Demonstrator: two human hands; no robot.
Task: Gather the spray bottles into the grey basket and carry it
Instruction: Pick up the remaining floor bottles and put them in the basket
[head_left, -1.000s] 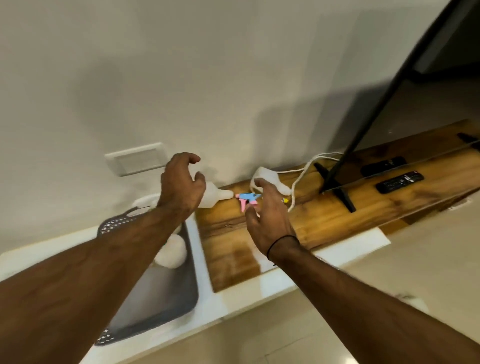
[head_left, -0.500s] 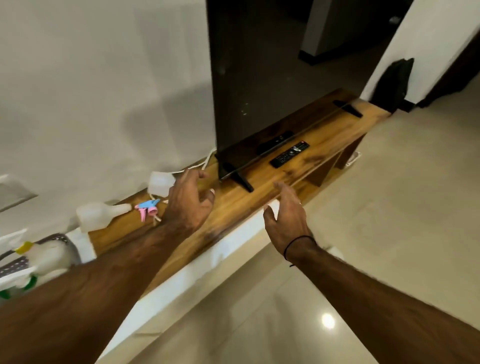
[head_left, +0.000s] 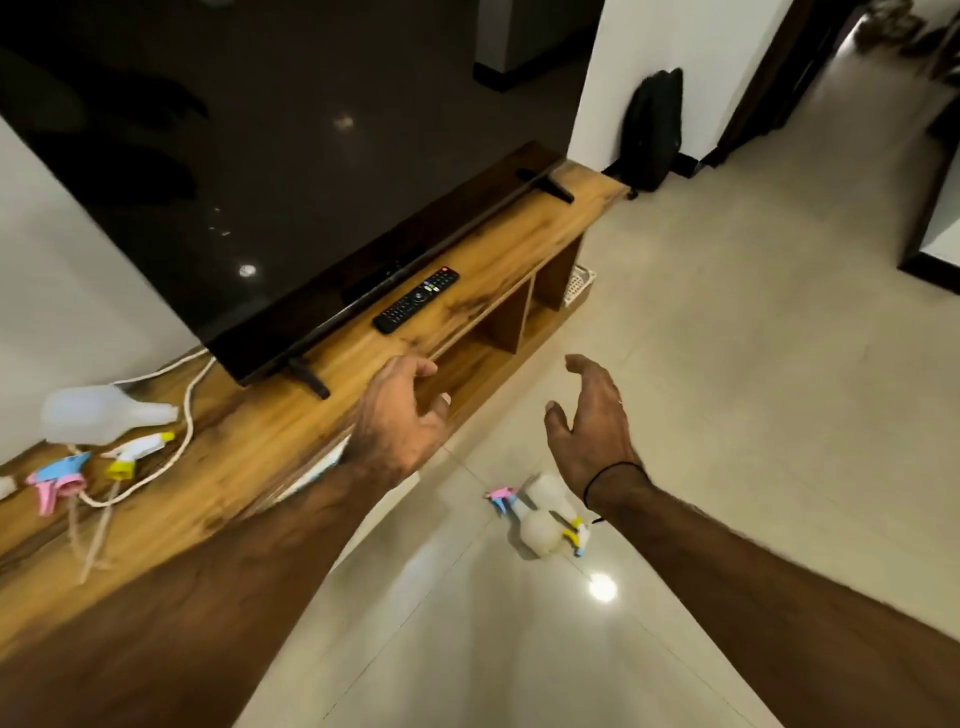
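Spray bottles lie scattered, none of them in a hand: two white ones (head_left: 540, 514) rest together on the floor just below the right wrist, one with a pink-and-blue trigger, the other with a yellow-and-blue one. On the wooden surface (head_left: 291, 415), toward its left end, lies a clear bottle (head_left: 98, 414) without its head, and near it two loose trigger heads, one pink and blue (head_left: 54, 480), one white and yellow (head_left: 136, 451), their tubes trailing across a white cable (head_left: 189, 410). The grey basket is out of view, so I cannot tell what it holds; judging from what lies about, gathering is far from finished and the carrying has not begun. The left hand (head_left: 402, 415) hovers over the front edge of the surface, fingers loosely curled and empty. The right hand (head_left: 592, 421) is spread open above the floor, also empty, a black band at its wrist. On the surface stands a large dark television (head_left: 249, 171) with a remote (head_left: 417, 300) in front of it; open cubbies show below. Pale glossy tiles (head_left: 727, 415) cover the floor, and a black bag (head_left: 652, 130) leans against a white wall at the far end.
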